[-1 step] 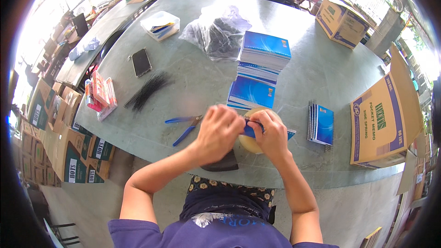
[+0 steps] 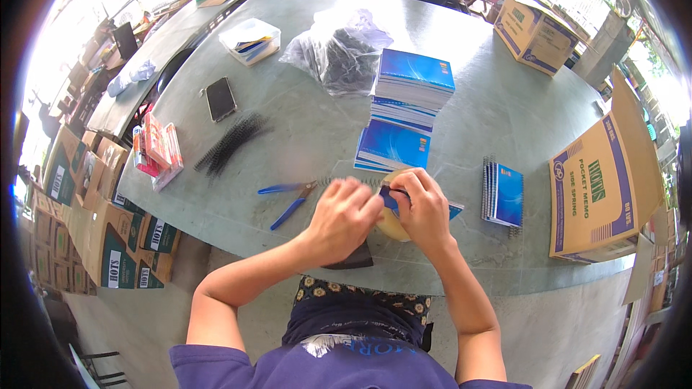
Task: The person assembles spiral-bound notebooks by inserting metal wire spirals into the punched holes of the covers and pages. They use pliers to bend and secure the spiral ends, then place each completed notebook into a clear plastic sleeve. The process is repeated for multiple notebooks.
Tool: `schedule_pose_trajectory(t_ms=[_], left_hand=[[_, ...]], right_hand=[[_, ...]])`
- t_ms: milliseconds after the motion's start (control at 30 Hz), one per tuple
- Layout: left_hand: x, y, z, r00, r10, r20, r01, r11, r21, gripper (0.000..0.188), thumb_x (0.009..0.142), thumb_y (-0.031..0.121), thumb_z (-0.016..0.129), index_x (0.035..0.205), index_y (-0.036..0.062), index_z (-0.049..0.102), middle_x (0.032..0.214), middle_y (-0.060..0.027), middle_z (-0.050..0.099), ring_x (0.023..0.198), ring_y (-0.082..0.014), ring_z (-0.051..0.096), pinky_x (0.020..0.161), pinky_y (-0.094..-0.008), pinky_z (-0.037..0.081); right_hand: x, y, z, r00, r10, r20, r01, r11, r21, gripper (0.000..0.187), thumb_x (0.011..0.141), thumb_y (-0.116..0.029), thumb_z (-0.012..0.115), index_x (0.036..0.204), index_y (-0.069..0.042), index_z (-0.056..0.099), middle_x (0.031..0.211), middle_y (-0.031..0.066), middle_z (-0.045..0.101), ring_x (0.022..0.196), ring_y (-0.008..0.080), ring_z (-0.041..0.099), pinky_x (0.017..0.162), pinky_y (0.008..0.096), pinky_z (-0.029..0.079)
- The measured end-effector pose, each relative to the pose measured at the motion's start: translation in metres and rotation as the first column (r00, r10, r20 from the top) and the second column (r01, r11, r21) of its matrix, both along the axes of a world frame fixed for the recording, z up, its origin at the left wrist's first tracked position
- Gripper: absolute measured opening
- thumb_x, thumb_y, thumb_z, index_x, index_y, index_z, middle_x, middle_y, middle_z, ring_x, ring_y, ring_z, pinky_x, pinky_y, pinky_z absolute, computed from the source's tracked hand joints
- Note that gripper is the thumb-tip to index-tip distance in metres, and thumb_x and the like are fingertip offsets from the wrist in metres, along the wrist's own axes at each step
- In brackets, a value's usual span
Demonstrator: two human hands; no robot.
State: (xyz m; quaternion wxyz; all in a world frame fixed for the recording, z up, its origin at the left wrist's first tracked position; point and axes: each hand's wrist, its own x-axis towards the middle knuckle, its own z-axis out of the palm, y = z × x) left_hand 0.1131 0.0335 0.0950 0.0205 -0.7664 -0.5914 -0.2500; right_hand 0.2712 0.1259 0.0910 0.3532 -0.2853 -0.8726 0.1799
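My right hand grips a small blue-covered notebook, partly hidden under its fingers. My left hand is closed just beside it, fingers curled around a thin dark wire coil that runs toward the notebook's edge; the fingertips themselves are hard to see. Beneath the hands lies a round yellowish object, mostly covered. Blue-handled pliers rest left of my left hand. A dark flat piece lies near the table's front edge.
Stacks of blue notebooks stand beyond my hands; coil-bound notebooks lie to the right. A bundle of black coils, a phone, a plastic bag and a tub occupy the left and back. An open carton stands right.
My left hand has shifted slightly down, and the wire coil behind its fingers now shows more clearly. My right hand keeps its grip on the notebook, almost unmoved.
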Motion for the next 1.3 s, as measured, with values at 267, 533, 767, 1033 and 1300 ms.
schedule_pose_trajectory(t_ms=[267, 533, 767, 1033, 1300], left_hand=[[-0.022, -0.031, 0.003, 0.929, 0.006, 0.37, 0.11, 0.95, -0.293, 0.048, 0.072, 0.007, 0.073, 0.116, 0.0095, 0.054, 0.101, -0.0144, 0.054, 0.096, -0.0326, 0.053, 0.084, -0.0382, 0.044], [-0.002, -0.012, 0.012, 0.933, -0.11, 0.341, 0.167, 0.976, -0.143, 0.053, 0.072, -0.002, 0.068, 0.122, 0.0089, 0.056, 0.105, -0.0131, 0.064, 0.092, -0.0307, 0.063, 0.082, -0.0363, 0.051], [0.001, 0.001, 0.013, 0.927, -0.085, 0.366, 0.078, 0.996, 0.035, 0.037, 0.071, 0.0, 0.073, 0.107, 0.0065, 0.068, 0.096, -0.0101, 0.066, 0.088, -0.0246, 0.063, 0.076, -0.0339, 0.051], [0.009, 0.006, 0.014, 0.916, -0.129, 0.38, 0.067, 0.983, 0.173, 0.036, 0.076, -0.001, 0.068, 0.11, 0.0076, 0.066, 0.087, -0.0125, 0.065, 0.08, -0.0259, 0.063, 0.07, -0.033, 0.053], [0.011, 0.018, 0.033, 0.897, -0.119, 0.425, -0.032, 0.943, 0.332, 0.039, 0.071, -0.001, 0.072, 0.109, 0.0059, 0.068, 0.094, -0.0116, 0.066, 0.086, -0.0265, 0.062, 0.076, -0.0342, 0.05]], right_hand=[[0.071, 0.027, -0.022, 0.969, -0.072, -0.238, -0.122, 0.695, -0.709, 0.027, 0.071, -0.006, 0.079, 0.095, 0.0, 0.07, 0.087, 0.0065, 0.071, 0.08, 0.0094, 0.063, 0.072, 0.0244, 0.051], [0.07, 0.022, -0.043, 0.89, -0.127, -0.437, -0.269, 0.627, -0.731, 0.025, 0.078, 0.0, 0.071, 0.104, -0.001, 0.07, 0.095, 0.0067, 0.069, 0.086, 0.0112, 0.062, 0.081, 0.0246, 0.05], [0.069, 0.024, -0.046, 0.895, -0.023, -0.445, -0.335, 0.625, -0.705, 0.024, 0.081, 0.003, 0.067, 0.105, -0.002, 0.069, 0.098, 0.005, 0.069, 0.088, 0.0104, 0.061, 0.082, 0.0244, 0.05], [0.068, 0.015, -0.046, 0.899, -0.048, -0.436, -0.33, 0.582, -0.743, 0.02, 0.083, 0.0, 0.067, 0.102, -0.002, 0.069, 0.095, 0.0031, 0.069, 0.087, 0.0101, 0.061, 0.081, 0.0239, 0.049], [0.07, 0.013, -0.052, 0.918, 0.014, -0.397, -0.308, 0.655, -0.69, 0.027, 0.082, 0.002, 0.068, 0.108, -0.001, 0.066, 0.094, 0.0027, 0.068, 0.085, 0.0086, 0.06, 0.078, 0.0232, 0.049]])
